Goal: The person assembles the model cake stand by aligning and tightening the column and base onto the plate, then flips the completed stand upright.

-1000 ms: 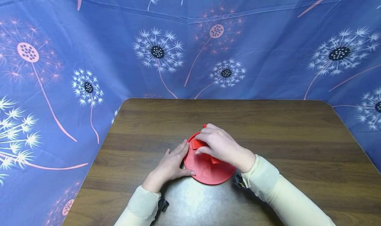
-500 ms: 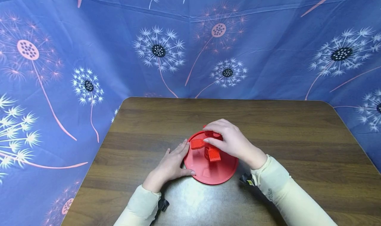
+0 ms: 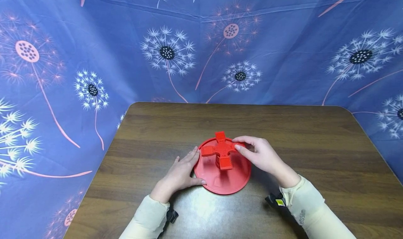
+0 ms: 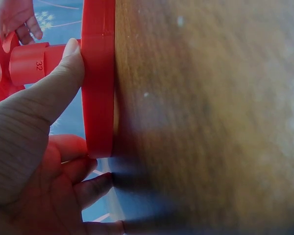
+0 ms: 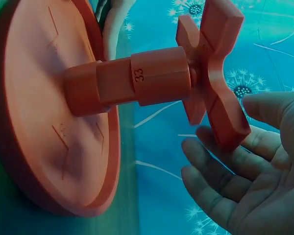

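We find a round red plastic base disc (image 3: 231, 179) lying flat on the brown wood-grain table (image 3: 315, 155), near its middle. A short red cylindrical post (image 5: 137, 81) (marked 33) stands upright from the disc and carries a red cross-shaped plastic piece (image 3: 221, 150) on top. Our left hand (image 3: 181, 174) rests with relaxed fingers against the disc's left rim, thumb touching the edge. Our right hand (image 3: 262, 157), fingers loosely extended, sits just beside the cross's right arm, gripping nothing.
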### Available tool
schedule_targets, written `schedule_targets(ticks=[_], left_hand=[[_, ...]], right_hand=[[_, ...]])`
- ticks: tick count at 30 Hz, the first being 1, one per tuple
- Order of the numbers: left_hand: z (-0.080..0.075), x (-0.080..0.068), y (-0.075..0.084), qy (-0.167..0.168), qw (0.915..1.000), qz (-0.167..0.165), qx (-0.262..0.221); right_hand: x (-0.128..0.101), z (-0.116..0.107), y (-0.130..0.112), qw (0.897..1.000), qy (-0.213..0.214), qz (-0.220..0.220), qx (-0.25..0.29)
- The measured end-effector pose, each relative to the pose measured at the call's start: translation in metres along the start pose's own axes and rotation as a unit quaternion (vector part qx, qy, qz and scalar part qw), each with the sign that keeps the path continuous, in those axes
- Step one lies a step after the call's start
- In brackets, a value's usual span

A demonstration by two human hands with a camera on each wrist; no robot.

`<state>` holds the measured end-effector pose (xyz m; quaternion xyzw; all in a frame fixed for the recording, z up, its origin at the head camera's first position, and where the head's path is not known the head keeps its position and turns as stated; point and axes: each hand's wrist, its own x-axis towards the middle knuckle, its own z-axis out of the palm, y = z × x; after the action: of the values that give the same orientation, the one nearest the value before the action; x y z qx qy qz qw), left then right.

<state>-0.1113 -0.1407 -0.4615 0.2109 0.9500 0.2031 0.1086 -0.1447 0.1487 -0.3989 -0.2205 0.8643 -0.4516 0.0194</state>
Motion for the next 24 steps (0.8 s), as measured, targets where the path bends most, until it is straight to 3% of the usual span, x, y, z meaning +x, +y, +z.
schedule_targets(ticks=[6,10,17,24], left_hand=[[0.001,0.000,0.000,0.003,1.0000,0.002,-0.001],[0.001,0.000,0.000,0.007,1.0000,0.004,0.000],[0.001,0.000,0.000,0.006,1.0000,0.002,-0.001],[0.001,0.000,0.001,0.005,1.0000,0.000,0.001]], right_hand=[[-0.014,0.006,0.000,1.000,0.020,-0.008,0.021],[-0.024,0.018,-0.003,0.997,0.069,-0.034,-0.025],[-0.034,0.045,-0.015,0.978,0.159,-0.057,-0.124],[-0.039,0.061,-0.019,0.959,0.206,-0.092,-0.171]])
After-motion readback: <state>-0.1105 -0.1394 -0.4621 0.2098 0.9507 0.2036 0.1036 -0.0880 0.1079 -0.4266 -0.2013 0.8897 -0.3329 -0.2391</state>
